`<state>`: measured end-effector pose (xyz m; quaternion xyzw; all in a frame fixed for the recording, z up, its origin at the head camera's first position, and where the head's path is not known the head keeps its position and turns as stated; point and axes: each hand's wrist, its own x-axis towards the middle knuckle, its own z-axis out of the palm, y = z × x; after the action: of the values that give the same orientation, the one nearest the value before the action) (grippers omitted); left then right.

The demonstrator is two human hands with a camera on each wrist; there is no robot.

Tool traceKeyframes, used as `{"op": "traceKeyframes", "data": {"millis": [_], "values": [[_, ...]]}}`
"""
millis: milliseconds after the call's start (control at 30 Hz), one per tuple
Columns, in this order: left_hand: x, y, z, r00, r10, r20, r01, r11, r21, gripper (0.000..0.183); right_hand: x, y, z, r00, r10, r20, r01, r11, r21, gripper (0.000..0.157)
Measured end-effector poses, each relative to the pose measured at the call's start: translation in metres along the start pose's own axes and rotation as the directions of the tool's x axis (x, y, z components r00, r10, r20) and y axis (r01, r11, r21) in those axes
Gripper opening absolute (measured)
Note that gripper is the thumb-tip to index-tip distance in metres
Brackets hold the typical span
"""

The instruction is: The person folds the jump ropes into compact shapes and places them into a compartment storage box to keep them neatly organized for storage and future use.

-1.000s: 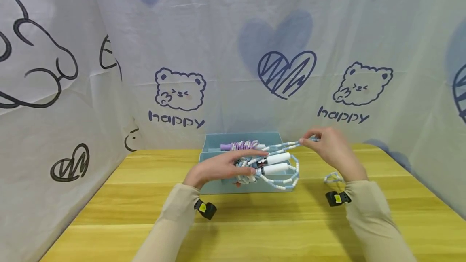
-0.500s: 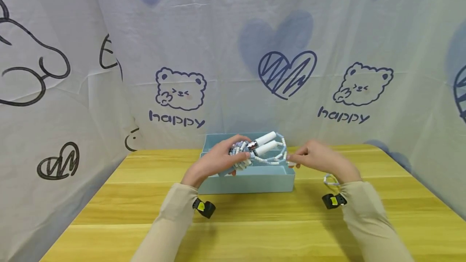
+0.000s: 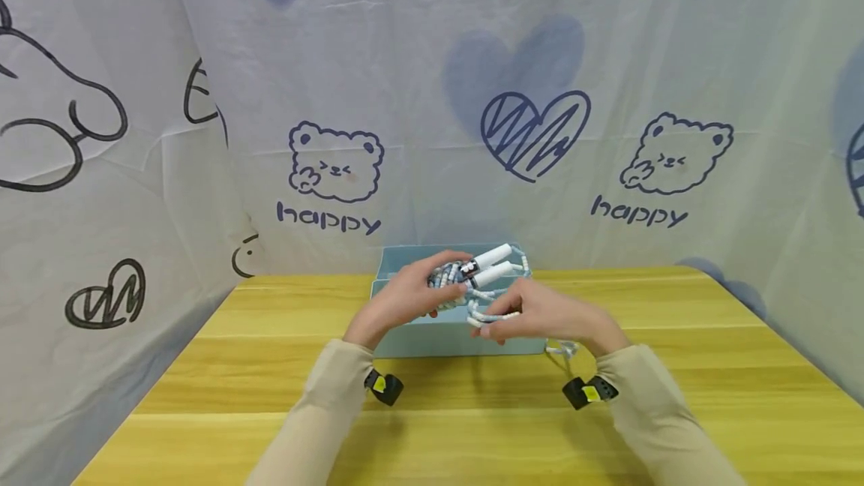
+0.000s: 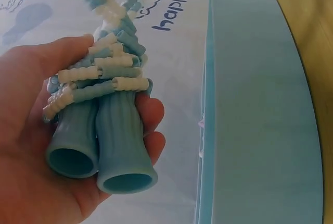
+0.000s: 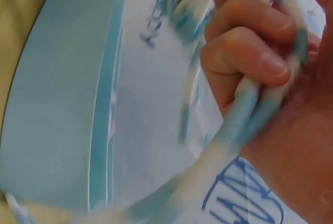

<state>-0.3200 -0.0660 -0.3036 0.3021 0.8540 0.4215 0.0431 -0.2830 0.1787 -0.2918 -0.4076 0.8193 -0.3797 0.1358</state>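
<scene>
A blue-and-white beaded jump rope [image 3: 448,274] is bundled in my left hand [image 3: 413,292], above the blue box. Its fingers and thumb grip the two handles, whose white ends [image 3: 495,274] point up to the right. Beaded strands [image 4: 101,86] wrap around the handles in the left wrist view, where the blue open ends [image 4: 127,179] face the camera. My right hand [image 3: 540,312] holds a doubled length of the rope just right of and below the bundle. In the right wrist view, curled fingers [image 5: 250,47] close over the strands [image 5: 200,177], partly blurred.
A light blue box [image 3: 459,341] stands on the wooden table [image 3: 472,426] beneath the hands, which hide much of its inside. A beaded rope piece [image 3: 563,349] shows beside its right front corner. A printed white cloth [image 3: 432,96] hangs behind.
My right hand has come from the far right inward to the left and lower, bringing the strands below the handles. My left hand has tilted the bundle, so the handles point more upward.
</scene>
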Motion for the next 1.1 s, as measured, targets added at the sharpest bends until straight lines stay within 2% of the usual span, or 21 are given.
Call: {"op": "traceKeyframes", "data": {"millis": [133,267,400,567,767,967,1100], "values": [[0.001,0.000,0.004,0.998,0.029,0.052,-0.030,0.999,0.018,0.049,0.003,-0.009,0.006,0.998,-0.046,-0.042,0.049,0.997,0.060,0.028],[-0.001,0.003,0.006,0.992,0.027,0.125,-0.028,1.000,0.011,0.051,0.003,-0.014,0.007,0.992,-0.027,-0.125,0.040,0.994,0.105,0.026],[-0.005,0.005,0.006,0.978,-0.023,0.209,0.026,1.000,-0.013,0.057,0.005,-0.012,0.009,0.982,-0.016,-0.187,0.042,0.989,0.138,0.032],[-0.006,0.003,0.004,0.966,-0.051,0.253,0.072,0.995,-0.076,0.070,0.010,-0.007,0.015,0.966,-0.037,-0.256,0.074,0.988,0.137,0.033],[-0.003,0.002,0.005,0.963,-0.026,0.269,0.065,0.989,-0.134,0.075,0.013,-0.008,0.021,0.946,-0.015,-0.324,0.072,0.984,0.163,0.034],[0.000,0.001,0.009,0.979,-0.019,0.202,0.048,0.989,-0.137,0.068,0.011,-0.009,0.017,0.944,0.009,-0.331,0.070,0.971,0.228,0.033],[-0.002,0.002,0.009,0.984,-0.030,0.177,0.052,0.991,-0.124,0.060,0.006,-0.009,0.008,0.929,0.027,-0.369,0.083,0.956,0.280,0.031]]}}
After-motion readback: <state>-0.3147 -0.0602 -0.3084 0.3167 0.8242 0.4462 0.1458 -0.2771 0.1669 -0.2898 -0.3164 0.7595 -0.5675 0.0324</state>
